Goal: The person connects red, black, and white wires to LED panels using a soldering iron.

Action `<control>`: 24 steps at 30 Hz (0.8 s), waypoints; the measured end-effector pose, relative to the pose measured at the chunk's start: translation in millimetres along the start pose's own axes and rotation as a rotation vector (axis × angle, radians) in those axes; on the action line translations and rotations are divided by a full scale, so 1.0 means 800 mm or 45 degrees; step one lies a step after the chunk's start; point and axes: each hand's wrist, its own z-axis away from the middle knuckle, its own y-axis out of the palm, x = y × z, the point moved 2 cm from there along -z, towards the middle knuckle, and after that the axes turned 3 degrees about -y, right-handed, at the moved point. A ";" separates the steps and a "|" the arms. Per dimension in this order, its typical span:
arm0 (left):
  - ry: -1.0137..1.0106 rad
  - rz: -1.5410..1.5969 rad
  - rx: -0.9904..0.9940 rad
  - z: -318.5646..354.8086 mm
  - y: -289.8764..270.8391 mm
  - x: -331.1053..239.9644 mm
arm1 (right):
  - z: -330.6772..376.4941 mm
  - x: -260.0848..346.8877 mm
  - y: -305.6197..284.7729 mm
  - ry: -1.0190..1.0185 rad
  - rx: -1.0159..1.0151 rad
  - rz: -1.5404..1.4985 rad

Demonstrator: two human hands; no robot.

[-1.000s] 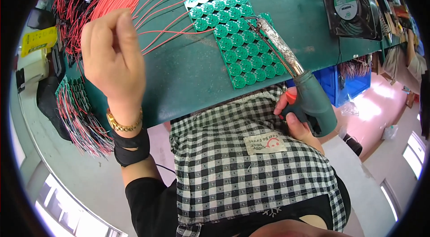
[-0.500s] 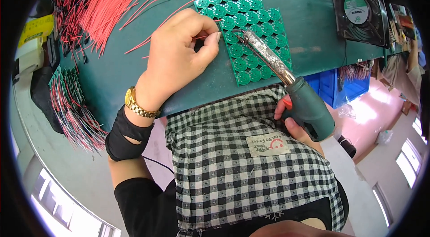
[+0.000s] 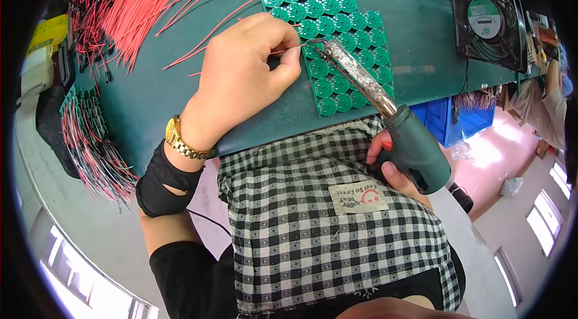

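**Left hand settles a wire at the iron's tip**

Since a second ago the left hand (image 3: 244, 75) has come off the loose wires at the back of the bench and now rests on the green table mat (image 3: 415, 30), its fingertips pinched on a thin red insulated wire (image 3: 278, 52). That wire runs rightward from the pinch to the near left part of the green panel of small round circuit boards (image 3: 337, 24), where its end meets a board. The panel lies flat on the mat, its near corner close to the table's front edge.

The right hand (image 3: 394, 168) is clenched around the dark green handle of a soldering iron with a foil-wrapped barrel (image 3: 385, 114). The barrel slants up and left across the panel, and its tip sits right beside the wire end, close to the left fingertips; whether they touch cannot be told.

A gold-coloured watch (image 3: 183, 141) circles the left wrist above a black sleeve. A loose heap of red wires (image 3: 141, 0) lies at the far left of the mat, and a bundle of red and black wires (image 3: 90, 144) hangs at the left edge. A black square fan (image 3: 487, 21) stands at the right.
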 end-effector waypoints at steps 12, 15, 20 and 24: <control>-0.015 0.007 0.011 0.000 -0.001 -0.001 | 0.006 -0.011 -0.004 0.031 -0.053 0.022; -0.003 0.004 0.007 0.002 -0.002 0.000 | 0.015 -0.036 -0.007 -0.081 -0.099 -0.121; 0.019 -0.005 0.006 0.002 0.000 0.003 | 0.016 -0.039 -0.004 -0.088 -0.156 -0.176; 0.060 0.050 -0.048 0.004 -0.001 0.007 | 0.011 -0.010 0.003 -0.023 -0.179 -0.141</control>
